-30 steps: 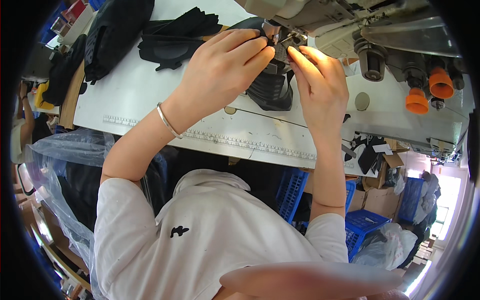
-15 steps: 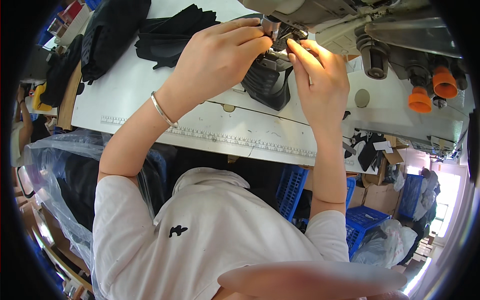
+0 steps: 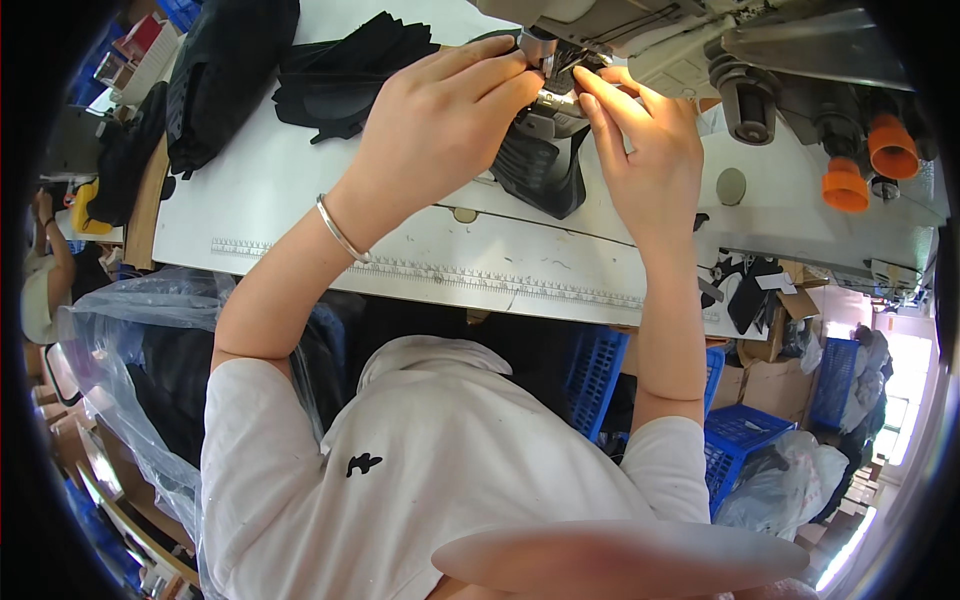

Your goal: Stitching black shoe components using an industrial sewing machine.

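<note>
Under the head of a sewing machine [image 3: 650, 30] lies a curved black piece of material [image 3: 545, 175] with slot-like marks, resembling a shoe upper. My left hand [image 3: 445, 125], with a silver bangle at its wrist, is closed on the piece's left side, fingertips close to the needle area. On the other side my right hand [image 3: 652, 150] pinches at the same piece with thumb and forefinger, right beside the presser foot. The exact contact of the fingertips is partly hidden by the machine parts. The lower part of the piece hangs toward me over the machine bed.
A fanned stack of black cut pieces [image 3: 350, 80] lies left of my left hand, with a larger black bundle [image 3: 230, 80] beyond. A ruler strip [image 3: 430, 272] runs along the table's near edge. Orange-tipped fittings [image 3: 845, 185] hang at right. Blue crates [image 3: 740, 430] stand below.
The whole view has shifted slightly. Both hands stay at the needle area, with the black piece drawn a little farther under the machine.
</note>
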Demonstrator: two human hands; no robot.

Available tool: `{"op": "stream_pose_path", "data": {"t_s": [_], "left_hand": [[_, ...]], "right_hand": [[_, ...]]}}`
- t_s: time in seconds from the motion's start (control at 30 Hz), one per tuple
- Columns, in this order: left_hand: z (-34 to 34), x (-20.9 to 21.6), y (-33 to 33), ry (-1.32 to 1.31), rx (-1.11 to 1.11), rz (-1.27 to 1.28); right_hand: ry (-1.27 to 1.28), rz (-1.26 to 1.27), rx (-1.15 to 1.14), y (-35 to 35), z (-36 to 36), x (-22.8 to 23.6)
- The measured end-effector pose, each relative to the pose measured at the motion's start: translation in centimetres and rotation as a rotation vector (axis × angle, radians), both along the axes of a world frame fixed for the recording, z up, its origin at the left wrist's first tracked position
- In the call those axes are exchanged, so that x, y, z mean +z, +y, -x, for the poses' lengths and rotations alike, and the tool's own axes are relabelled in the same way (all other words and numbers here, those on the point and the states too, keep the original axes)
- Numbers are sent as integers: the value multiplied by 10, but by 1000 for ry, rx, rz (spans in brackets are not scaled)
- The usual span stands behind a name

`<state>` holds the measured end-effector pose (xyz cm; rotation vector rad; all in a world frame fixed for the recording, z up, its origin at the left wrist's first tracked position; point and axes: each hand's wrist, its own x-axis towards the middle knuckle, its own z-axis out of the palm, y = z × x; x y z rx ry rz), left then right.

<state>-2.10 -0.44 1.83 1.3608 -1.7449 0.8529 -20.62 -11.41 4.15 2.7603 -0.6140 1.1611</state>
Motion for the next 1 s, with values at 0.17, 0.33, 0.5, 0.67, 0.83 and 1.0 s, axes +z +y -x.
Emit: {"op": "stream_pose_path", "data": {"t_s": [0.17, 0.33, 0.5, 0.67, 0.83, 1.0], "left_hand": [[9, 3, 5, -33, 61, -10], [-22, 16, 16, 262, -122, -193], [-80, 3, -1, 121, -84, -421], [-78, -1, -13, -89, -159, -349], [-50, 6, -7, -172, -297, -107], [-34, -3, -6, -133, -275, 20]], "right_hand": [[-22, -63, 38, -1, -1, -1], [-160, 77, -11, 8, 5, -17], [-237, -135, 124, 55, -18, -29], [-201, -151, 48, 53, -22, -25], [-99, -132, 61, 31, 4, -14], [-46, -212, 120, 19, 8, -8]]}}
